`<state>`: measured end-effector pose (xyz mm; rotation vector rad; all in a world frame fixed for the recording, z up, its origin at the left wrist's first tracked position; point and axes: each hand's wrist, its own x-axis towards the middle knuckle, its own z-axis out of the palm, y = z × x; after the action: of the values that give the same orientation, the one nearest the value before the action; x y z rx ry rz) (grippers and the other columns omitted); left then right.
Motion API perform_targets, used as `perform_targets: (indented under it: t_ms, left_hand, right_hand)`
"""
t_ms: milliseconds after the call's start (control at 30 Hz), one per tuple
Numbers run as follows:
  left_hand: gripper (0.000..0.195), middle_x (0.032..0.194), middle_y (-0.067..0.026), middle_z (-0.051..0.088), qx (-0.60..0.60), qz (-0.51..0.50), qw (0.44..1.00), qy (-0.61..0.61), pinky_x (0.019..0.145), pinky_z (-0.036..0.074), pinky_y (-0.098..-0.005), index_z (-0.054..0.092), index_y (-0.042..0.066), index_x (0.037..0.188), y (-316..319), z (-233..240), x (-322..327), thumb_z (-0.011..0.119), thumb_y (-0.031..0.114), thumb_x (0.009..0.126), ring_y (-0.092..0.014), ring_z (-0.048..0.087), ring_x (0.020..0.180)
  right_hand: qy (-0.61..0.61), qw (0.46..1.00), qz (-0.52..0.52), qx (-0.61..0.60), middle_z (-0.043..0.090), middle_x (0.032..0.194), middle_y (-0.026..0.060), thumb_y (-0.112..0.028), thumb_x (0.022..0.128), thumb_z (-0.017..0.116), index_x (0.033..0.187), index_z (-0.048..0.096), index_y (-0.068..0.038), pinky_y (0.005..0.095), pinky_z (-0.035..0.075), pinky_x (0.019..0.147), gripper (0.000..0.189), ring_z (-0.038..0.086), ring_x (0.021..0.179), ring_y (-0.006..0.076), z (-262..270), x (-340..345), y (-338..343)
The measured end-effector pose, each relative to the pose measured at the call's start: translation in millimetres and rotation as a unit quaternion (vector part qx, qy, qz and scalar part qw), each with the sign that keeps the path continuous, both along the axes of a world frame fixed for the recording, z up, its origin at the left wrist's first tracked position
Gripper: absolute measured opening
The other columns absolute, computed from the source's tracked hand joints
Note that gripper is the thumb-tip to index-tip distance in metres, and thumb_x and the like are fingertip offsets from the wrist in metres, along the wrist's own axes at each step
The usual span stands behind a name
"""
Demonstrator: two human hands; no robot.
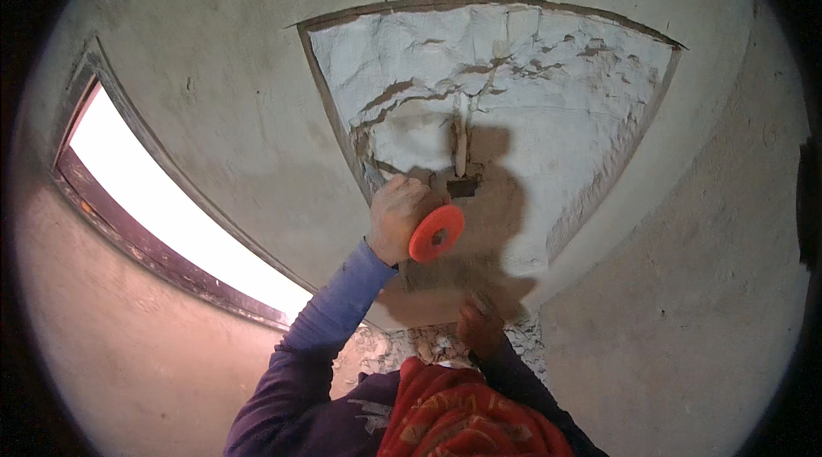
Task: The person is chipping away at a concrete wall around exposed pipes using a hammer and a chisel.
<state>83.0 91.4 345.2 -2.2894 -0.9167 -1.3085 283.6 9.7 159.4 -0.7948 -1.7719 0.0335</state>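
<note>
My left hand (399,216) is closed around a chisel with an orange round hand guard (437,233) at its near end. The chisel's flat grey blade (374,178) points up and left, at the left edge of a recessed wall panel (565,136). Below and to the right, my right hand (480,327) is in shadow with its fingers curled. A small greyish thing shows at its fingers, too dark to name. Between the hands and the panel's top, a vertical channel (461,136) runs down to a dark rectangular hole (462,187).
Smooth plaster wall (244,110) surrounds the panel, whose pale face is rough and chipped at the top and right. A bright window opening (186,206) is at left. Broken rubble (424,341) lies at the wall's foot. A red cloth (469,412) covers part of my upper body.
</note>
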Motion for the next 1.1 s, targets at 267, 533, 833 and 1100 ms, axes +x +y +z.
perform_targets:
  t_ms: [267,533,833,1100]
  left_hand:
    - [0.016,0.073,-0.0036,0.054,0.008,-0.006,1.0,0.012,0.063,0.041,-0.0366,0.069,0.009,0.079,6,-11,-8,0.075,0.016,0.067,-0.023,0.054,0.067]
    - [0.021,0.075,-0.0046,0.056,-0.012,-0.029,1.0,0.004,0.066,0.042,-0.0367,0.069,0.008,0.084,16,-6,-7,0.074,0.015,0.065,-0.023,0.055,0.069]
    - [0.03,0.082,-0.0041,0.063,-0.026,0.026,0.999,-0.013,0.071,0.044,-0.0374,0.07,0.01,0.094,13,-7,3,0.078,0.017,0.065,-0.025,0.06,0.075]
    - [0.03,0.084,-0.0058,0.066,-0.013,0.063,0.998,0.014,0.073,0.045,-0.0378,0.069,0.01,0.094,20,-15,3,0.076,0.016,0.065,-0.025,0.063,0.08]
  right_hand:
    - [-0.14,0.989,-0.049,-0.025,0.064,0.08,0.0161,-0.03,0.091,0.06,0.109,0.063,0.003,0.0387,0.046,0.059,0.038,0.063,0.069,0.027,34,-4,-8]
    - [0.381,0.869,0.167,-0.267,0.056,0.074,0.0066,-0.043,0.092,0.066,0.094,0.055,-0.005,0.0302,0.039,0.048,0.04,0.053,0.059,0.0143,15,9,-3]
    - [0.279,0.921,0.155,-0.226,0.05,0.069,0.0023,-0.04,0.09,0.067,0.097,0.053,-0.008,0.0305,0.034,0.045,0.036,0.043,0.052,0.014,36,16,-18]
    - [0.489,0.801,0.249,-0.24,0.052,0.069,0.0027,-0.026,0.088,0.065,0.092,0.057,-0.003,0.0366,0.041,0.047,0.025,0.049,0.053,0.0197,74,0,-17]
